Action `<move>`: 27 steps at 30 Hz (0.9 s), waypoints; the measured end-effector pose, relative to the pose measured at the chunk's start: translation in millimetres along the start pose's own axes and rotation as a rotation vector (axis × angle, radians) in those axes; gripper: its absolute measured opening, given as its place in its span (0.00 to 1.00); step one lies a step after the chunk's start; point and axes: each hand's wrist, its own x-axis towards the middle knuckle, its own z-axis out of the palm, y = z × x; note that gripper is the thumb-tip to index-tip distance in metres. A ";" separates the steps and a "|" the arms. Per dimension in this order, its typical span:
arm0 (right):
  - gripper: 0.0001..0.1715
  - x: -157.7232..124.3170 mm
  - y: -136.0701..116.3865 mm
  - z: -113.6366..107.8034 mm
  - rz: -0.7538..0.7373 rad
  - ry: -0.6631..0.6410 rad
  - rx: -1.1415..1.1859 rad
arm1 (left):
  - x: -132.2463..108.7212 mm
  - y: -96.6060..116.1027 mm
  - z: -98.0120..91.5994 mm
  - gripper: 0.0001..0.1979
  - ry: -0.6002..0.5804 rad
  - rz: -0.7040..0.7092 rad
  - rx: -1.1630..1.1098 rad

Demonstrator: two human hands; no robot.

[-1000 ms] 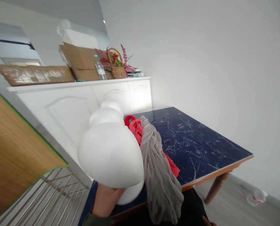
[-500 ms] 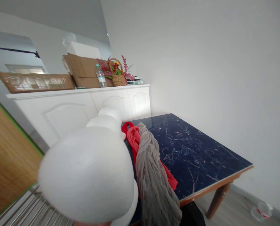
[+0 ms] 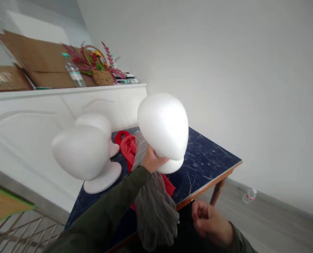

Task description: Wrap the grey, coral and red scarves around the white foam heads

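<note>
My left hand (image 3: pixel 153 160) is wrapped around the neck of a white foam mannequin head (image 3: pixel 163 123), holding it upright above the dark blue marbled table (image 3: pixel 206 154). Two more white foam heads, a near one (image 3: pixel 80 151) and a far one (image 3: pixel 94 123), stand on round bases at the table's left. Between them and the held head lie a grey scarf (image 3: pixel 153 211), which hangs over the front edge, and a red cloth (image 3: pixel 128 147). Low on the right, past the table's front edge, my right hand (image 3: pixel 211 221) has its fingers curled in, with nothing visible in them.
A white cabinet (image 3: pixel 40 102) behind the table carries cardboard boxes (image 3: pixel 46 65), a plastic bottle (image 3: pixel 74 72) and a flower basket (image 3: pixel 103 77). A metal rack (image 3: pixel 27 228) is at lower left. Another bottle (image 3: pixel 250 195) lies on the floor by the wall.
The nearest foam head has moved from close in front of me to the right, over the table, in my left hand. Both hands are now plainly visible, and the view has turned right.
</note>
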 end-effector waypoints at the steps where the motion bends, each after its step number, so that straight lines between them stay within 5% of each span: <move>1: 0.19 -1.0 -23.5 9.0 -0.072 0.059 0.118 | 8.5 -2.3 16.1 0.45 -0.029 0.040 -0.046; 6: 0.11 -8.5 -101.6 42.4 -0.201 0.139 0.352 | 29.1 -34.2 67.0 0.45 -0.133 0.049 -0.102; 14: 0.11 -6.8 -108.3 57.8 -0.273 0.161 0.311 | 29.3 -65.9 75.1 0.40 -0.230 -0.002 -0.160; 19: 0.13 5.0 -82.9 47.1 -0.340 0.179 0.106 | 23.1 -72.0 53.1 0.38 -0.399 0.059 0.052; 22: 0.17 5.0 -47.4 25.0 -0.241 0.110 -0.135 | 18.7 -78.4 29.0 0.36 -0.342 0.116 0.340; 27: 0.29 1.8 30.1 -17.3 0.143 0.052 -0.397 | 16.4 -103.8 1.7 0.31 -0.183 -0.227 0.623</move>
